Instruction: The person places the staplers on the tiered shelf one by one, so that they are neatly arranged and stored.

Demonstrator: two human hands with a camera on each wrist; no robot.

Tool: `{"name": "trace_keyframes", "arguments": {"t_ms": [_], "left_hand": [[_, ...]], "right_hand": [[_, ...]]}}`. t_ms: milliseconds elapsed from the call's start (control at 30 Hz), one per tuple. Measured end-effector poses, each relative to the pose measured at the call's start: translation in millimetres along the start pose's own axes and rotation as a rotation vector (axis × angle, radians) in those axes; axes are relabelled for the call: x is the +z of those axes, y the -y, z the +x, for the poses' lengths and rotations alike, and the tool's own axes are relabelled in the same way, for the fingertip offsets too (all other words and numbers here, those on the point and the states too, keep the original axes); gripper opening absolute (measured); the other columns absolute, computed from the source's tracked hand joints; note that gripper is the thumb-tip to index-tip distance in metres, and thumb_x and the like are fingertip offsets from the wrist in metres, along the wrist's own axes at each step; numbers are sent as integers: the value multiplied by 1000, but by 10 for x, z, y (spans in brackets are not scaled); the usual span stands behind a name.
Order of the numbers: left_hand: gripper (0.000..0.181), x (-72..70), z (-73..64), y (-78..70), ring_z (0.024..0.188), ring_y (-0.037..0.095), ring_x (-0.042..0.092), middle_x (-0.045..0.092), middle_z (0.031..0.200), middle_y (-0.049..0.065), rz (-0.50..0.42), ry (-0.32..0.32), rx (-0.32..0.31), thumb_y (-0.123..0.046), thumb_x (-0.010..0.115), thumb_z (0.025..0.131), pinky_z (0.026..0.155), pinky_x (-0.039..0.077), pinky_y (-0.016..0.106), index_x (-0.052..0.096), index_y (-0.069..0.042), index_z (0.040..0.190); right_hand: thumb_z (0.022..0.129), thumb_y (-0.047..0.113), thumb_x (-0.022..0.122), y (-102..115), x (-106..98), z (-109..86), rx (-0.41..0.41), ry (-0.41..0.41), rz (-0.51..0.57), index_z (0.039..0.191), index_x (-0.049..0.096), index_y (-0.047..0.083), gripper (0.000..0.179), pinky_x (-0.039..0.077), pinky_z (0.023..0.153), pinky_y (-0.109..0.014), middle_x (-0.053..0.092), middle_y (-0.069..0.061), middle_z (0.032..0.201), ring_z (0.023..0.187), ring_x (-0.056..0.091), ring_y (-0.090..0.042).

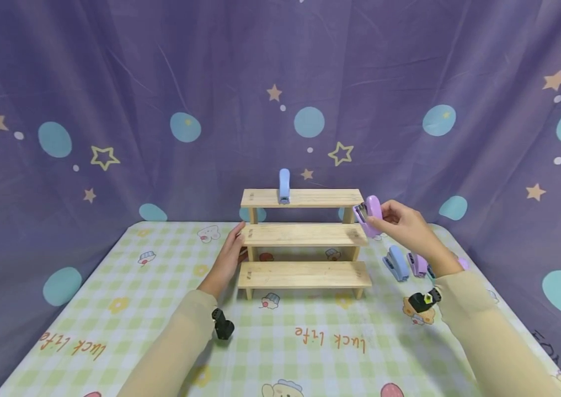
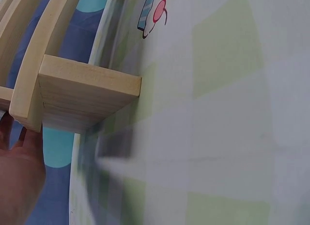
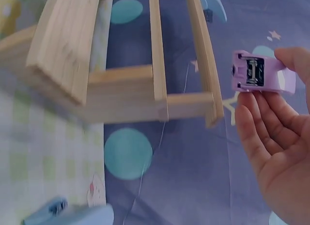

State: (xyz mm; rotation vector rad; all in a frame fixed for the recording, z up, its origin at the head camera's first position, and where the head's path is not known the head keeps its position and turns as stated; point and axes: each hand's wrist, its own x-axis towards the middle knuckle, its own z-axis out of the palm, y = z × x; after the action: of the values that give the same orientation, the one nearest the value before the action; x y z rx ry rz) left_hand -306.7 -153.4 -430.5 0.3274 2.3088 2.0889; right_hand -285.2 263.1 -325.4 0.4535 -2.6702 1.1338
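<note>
A three-tier wooden display shelf (image 1: 305, 235) stands on the table. My left hand (image 1: 226, 259) grips the left end of its middle board, with the fingertips partly hidden behind the wood in the left wrist view. Between the thumb and fingers of my right hand (image 1: 409, 227) is a light purple stapler (image 1: 373, 214), held up beside the right end of the shelf at about the height of the top board. The right wrist view shows the stapler's dark metal mechanism (image 3: 255, 71). A blue stapler (image 1: 284, 186) stands on the top board, left of its middle.
Right of the shelf, on the checkered tablecloth (image 1: 161, 309), sit another blue stapler (image 1: 397, 263) and a purple one (image 1: 417, 264). More staplers there are partly hidden by my right forearm. A purple patterned curtain (image 1: 240, 82) hangs behind the table.
</note>
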Motion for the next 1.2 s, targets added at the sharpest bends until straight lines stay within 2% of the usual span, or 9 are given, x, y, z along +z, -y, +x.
{"name": "trace_keyframes", "arguments": {"t_ms": [133,267,633,900,1067,1200], "left_hand": [[52,-4,-11,3,143,33,33,28,159,13,2,8,-1,-41,30,111,119,25,51,19,-30,161],[52,8,-4,9,142,34,34,28,159,14,-9,-1,4,-38,31,111,118,26,51,20,-28,161],[52,13,7,-10,142,36,34,28,159,15,-23,0,7,-36,31,112,118,24,53,20,-25,161],[54,-6,5,-8,144,35,31,24,161,13,-5,8,-2,-40,31,111,119,23,54,18,-26,161],[53,-7,0,-19,143,33,33,27,160,12,3,-5,-11,-41,31,111,118,25,51,20,-29,161],[53,-11,16,-7,142,35,34,28,159,15,-10,-8,-7,-39,31,111,118,26,52,20,-27,161]], "right_hand": [[94,49,68,68,100,117,7,-21,23,104,62,10,41,51,68,-32,69,-6,91,84,64,-27],[92,53,68,163,178,225,16,-26,35,104,62,10,46,51,67,-34,69,-6,93,84,63,-25],[89,62,66,394,302,545,55,-36,90,103,61,10,54,47,72,-37,64,-7,98,88,57,-24],[90,56,69,531,394,761,76,-41,139,103,60,7,51,52,79,-38,65,-9,100,91,60,-23],[91,50,71,582,470,883,77,-29,162,103,58,6,47,58,79,-37,64,-10,100,90,63,-23],[92,46,71,602,532,970,78,-23,147,104,57,4,46,59,75,-32,65,-11,102,91,63,-23]]}}
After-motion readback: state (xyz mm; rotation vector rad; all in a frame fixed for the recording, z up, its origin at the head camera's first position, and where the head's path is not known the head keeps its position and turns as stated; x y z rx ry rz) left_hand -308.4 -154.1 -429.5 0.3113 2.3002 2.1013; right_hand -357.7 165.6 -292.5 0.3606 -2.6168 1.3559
